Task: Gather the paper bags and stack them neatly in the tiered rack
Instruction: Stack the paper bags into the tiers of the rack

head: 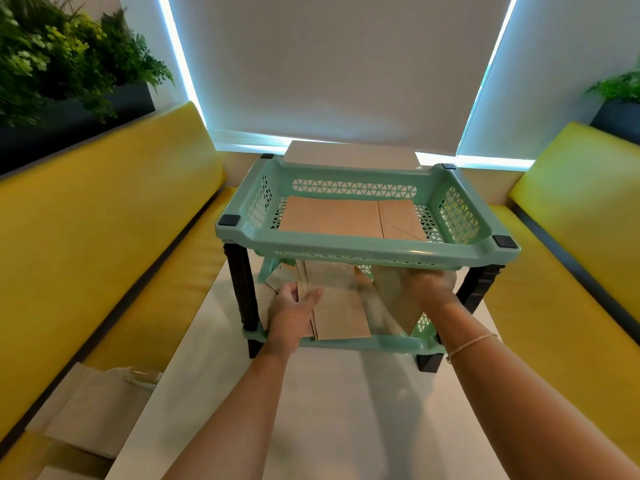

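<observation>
Brown paper bags (341,315) lie fanned in the lower tier of a mint-green tiered rack (367,242) on a pale table (346,410). Both arms reach under the upper tier: the left hand (294,308) pinches the stack's left edge, the right hand (427,280) grips one tilted bag. More bags (346,220) lie flat in the upper tier.

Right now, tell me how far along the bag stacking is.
Done: flat paper bags already lie in the top tray of the rack. In hand: the left hand grips a bundle of bags in the bottom tray, and the right hand holds another bag there. Left: that lower bundle is fanned and overhangs the front rim, so it needs squaring. A cloth bag lies on the bench.
</observation>
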The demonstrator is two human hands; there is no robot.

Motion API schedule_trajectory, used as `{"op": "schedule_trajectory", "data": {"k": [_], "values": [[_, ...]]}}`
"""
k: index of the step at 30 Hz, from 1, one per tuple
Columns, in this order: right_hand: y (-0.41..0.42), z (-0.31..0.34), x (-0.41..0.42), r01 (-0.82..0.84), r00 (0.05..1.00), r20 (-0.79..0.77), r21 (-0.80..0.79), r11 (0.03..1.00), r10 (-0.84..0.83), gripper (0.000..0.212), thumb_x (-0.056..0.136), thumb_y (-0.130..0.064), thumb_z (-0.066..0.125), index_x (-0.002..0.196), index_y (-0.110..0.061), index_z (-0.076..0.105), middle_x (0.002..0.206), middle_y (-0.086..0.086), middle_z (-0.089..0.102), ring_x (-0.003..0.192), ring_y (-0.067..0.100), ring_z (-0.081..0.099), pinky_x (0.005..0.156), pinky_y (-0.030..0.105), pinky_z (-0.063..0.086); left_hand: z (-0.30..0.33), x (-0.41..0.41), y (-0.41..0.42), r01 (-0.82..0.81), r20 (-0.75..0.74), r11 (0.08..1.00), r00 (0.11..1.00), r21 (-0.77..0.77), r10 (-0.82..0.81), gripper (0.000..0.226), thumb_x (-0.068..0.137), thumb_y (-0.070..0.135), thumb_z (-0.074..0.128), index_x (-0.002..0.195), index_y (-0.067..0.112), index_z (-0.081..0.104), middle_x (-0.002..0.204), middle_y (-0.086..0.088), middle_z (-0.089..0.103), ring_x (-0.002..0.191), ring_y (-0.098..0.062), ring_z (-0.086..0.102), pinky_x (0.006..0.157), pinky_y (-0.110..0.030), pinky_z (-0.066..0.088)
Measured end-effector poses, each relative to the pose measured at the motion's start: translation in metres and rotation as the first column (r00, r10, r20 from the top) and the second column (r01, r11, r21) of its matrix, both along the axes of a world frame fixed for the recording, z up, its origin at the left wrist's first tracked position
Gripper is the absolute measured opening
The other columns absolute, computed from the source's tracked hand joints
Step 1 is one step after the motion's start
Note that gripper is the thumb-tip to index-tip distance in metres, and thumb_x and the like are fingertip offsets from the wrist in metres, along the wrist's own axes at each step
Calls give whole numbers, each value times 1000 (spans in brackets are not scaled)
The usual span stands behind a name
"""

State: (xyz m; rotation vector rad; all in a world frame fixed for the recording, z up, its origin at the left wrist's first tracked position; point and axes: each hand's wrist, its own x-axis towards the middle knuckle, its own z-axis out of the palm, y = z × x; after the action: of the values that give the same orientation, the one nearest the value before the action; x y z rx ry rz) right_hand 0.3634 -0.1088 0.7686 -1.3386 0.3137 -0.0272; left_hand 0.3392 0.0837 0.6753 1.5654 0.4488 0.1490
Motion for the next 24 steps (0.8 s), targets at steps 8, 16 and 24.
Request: {"op": "schedule_trajectory", "data": {"k": [8,16,24], "values": [[11,-6,-9,87,962,-211,-369,925,-174,29,93,-5,46,118,8,55,103,17,61,70,22,55,78,40,49,3,-1,-1,4,-28,996,1000,86,-2,35,83,33,68,109,16,54,100,5,63,95,-14,60,84,-30,49],[27,-31,-16,-22,955,-292,-216,976,-44,14,94,-9,51,100,-3,62,71,5,56,68,19,55,78,39,52,4,-4,0,29,-16,998,999,49,-28,27,83,32,68,102,22,51,97,10,61,92,-7,56,86,-28,46],[32,-41,-20,-90,958,-286,-222,971,23,3,90,-14,60,87,-13,60,80,7,61,73,20,61,65,34,55,4,-4,2,27,-13,999,1000,23,-27,44,76,32,76,111,15,53,99,5,63,88,-4,58,76,-21,47]]}}
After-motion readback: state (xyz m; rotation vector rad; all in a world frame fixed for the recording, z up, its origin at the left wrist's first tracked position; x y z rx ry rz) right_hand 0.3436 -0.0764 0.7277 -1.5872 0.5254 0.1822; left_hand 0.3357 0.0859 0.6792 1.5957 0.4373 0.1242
